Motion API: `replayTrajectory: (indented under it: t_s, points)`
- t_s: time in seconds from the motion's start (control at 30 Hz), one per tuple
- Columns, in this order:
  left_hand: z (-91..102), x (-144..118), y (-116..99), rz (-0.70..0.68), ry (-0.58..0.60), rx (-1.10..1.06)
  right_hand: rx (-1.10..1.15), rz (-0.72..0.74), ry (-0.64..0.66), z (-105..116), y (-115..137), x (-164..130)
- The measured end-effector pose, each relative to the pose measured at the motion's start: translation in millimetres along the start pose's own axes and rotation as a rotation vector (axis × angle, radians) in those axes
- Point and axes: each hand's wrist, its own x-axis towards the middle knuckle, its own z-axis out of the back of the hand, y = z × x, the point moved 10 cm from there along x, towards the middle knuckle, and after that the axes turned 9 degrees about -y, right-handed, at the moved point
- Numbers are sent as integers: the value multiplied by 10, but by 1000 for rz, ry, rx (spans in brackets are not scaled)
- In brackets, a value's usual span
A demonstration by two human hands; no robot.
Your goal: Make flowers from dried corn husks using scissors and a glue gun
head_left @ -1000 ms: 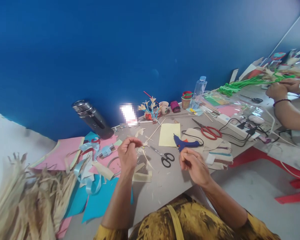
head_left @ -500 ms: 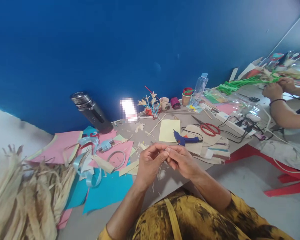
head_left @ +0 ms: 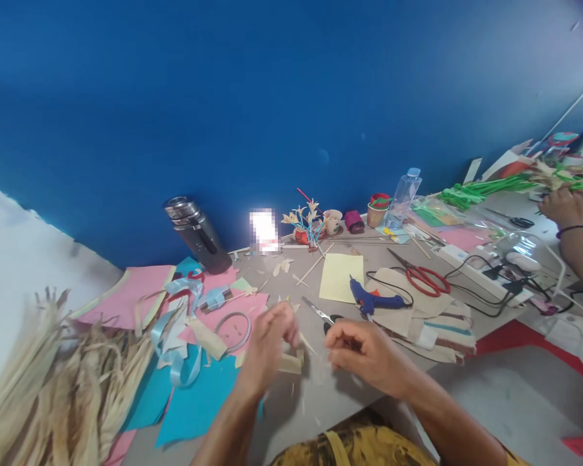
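Observation:
My left hand hovers over the table with its fingers curled and smeared by motion, so whether it holds anything is hidden. Beneath it lies a short pale strip, and a thin pointed husk sliver is just to its right. My right hand is apart from the left, loosely bent, with a gap between thumb and forefinger and nothing seen in it. Just beyond its fingers lie small scissors, their dark handles partly covered by that hand.
A blue glue gun, yellow paper and red-handled scissors lie ahead. Left are a tape roll, blue paper, dried husks and a dark flask. A power strip and another person's hand are right.
My hands, earlier together at the fingertips, have separated, left hand leftward and right hand rightward. The small scissors between them have come into sight. The view has shifted, so the table items appear lower and farther right.

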Motion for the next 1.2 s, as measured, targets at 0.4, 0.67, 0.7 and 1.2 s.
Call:
replayTrajectory:
  t_s: [0.4, 0.67, 0.7, 1.2]
  points:
    - [683, 1413, 432, 32, -257, 1066, -30, 31, -227, 890, -496, -136]
    - [481, 1950, 764, 17, -211, 1005, -194, -87, -258, 1019, -631, -150]
    - [481, 1967, 777, 19, -210, 985, -196, -90, -263, 1032, -636, -147]
    - [275, 1346, 321, 132, 55, -260, 76, -111, -394, 844, -516, 29]
